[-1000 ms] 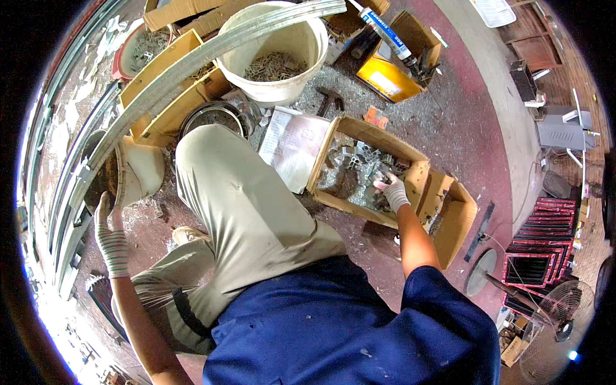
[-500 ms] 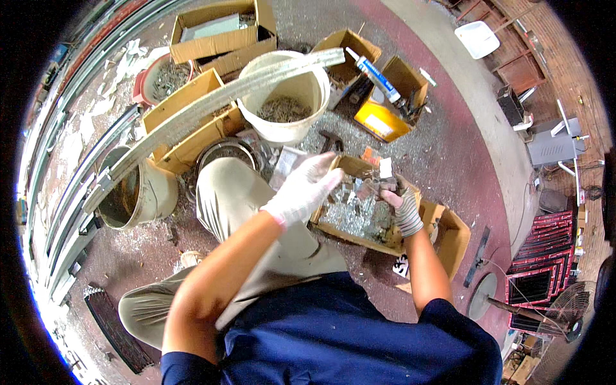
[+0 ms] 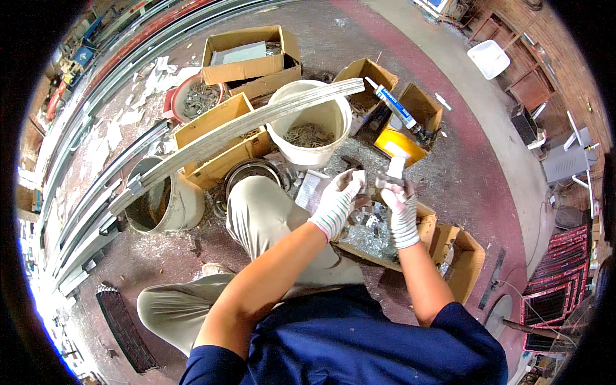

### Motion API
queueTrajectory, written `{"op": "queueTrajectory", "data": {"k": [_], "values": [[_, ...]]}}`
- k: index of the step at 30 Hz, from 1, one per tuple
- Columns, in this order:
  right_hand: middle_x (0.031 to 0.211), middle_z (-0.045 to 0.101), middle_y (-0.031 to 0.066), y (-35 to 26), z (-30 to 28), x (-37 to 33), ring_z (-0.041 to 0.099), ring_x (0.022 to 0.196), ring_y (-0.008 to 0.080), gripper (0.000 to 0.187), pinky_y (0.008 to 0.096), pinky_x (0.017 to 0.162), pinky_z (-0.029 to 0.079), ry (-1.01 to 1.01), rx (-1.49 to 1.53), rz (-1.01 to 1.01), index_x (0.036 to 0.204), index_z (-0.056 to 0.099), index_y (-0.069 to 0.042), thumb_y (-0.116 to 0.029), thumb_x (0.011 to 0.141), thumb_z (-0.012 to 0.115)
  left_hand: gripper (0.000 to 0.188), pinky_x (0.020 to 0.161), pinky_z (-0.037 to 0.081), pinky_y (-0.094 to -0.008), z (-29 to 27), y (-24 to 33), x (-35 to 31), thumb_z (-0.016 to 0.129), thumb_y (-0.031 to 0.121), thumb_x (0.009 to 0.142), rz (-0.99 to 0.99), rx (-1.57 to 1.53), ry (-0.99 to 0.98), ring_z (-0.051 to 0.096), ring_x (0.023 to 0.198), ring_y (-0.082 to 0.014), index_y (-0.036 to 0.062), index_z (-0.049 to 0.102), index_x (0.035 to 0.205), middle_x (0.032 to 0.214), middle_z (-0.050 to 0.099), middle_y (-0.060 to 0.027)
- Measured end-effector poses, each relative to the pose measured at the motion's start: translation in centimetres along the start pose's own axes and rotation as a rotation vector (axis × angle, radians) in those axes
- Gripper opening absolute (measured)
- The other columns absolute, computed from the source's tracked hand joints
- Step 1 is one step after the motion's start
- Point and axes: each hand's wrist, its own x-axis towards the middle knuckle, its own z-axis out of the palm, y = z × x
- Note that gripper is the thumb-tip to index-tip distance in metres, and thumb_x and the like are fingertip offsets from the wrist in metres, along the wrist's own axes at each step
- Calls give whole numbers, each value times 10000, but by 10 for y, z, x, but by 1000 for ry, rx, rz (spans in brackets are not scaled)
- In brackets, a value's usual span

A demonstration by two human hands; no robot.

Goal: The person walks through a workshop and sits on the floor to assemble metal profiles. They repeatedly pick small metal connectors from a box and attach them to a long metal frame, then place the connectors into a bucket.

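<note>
My left hand (image 3: 339, 200), in a white striped work glove, is closed with a small whitish piece (image 3: 359, 175) at its fingertips. A short gap to the right, my gloved right hand (image 3: 399, 202) pinches a small grey metal bracket-like piece with a white block (image 3: 396, 167) standing up from it. Both hands are above an open cardboard box (image 3: 375, 256) filled with small shiny metal pieces (image 3: 369, 231). The fingers partly hide what each hand holds, and its exact kind is unclear.
A long metal profile (image 3: 244, 125) lies across a white bucket (image 3: 301, 154) and another bucket (image 3: 183, 212). Beyond the hands are a hammer (image 3: 350, 163), a yellow box (image 3: 394, 144) and a sealant tube (image 3: 391, 102). Another cardboard box (image 3: 471, 263) stands at right.
The view has shifted, so the surroundings sit lower and farther right. My left hand, formerly with fingers extended, has closed on the small piece. My hands are closer together.
</note>
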Motion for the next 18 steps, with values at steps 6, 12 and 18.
{"op": "queueTrajectory", "data": {"k": [6, 12, 18], "values": [[1266, 582, 118, 41, 7, -6, 568, 1180, 238, 668, 381, 1033, 453, -3, -405, -99, 1261, 561, -28, -233, 704, 868, 462, 862, 585, -391, -4, 12, -5, 632, 266, 989, -63, -130, 4, 661, 1048, -192, 140, 450, 1395, 1253, 634, -40], [1230, 608, 183, 8, 12, -4, 576, 1158, 363, 619, 455, 1019, 460, -203, -952, -326, 1162, 644, -37, -310, 660, 882, 756, 846, 563, -347, -8, 21, -17, 785, 162, 871, -6, 117, -4, 614, 1090, -175, 110, 350, 1487, 1275, 590, -47], [1033, 668, 193, -6, -15, 8, 654, 962, 349, 382, 426, 875, 525, -346, -1016, -388, 1087, 633, -21, -81, 744, 792, 713, 870, 581, -415, -4, 13, -12, 793, 88, 844, 22, -15, 16, 629, 1076, -210, 90, 405, 1442, 1251, 593, -61]]}}
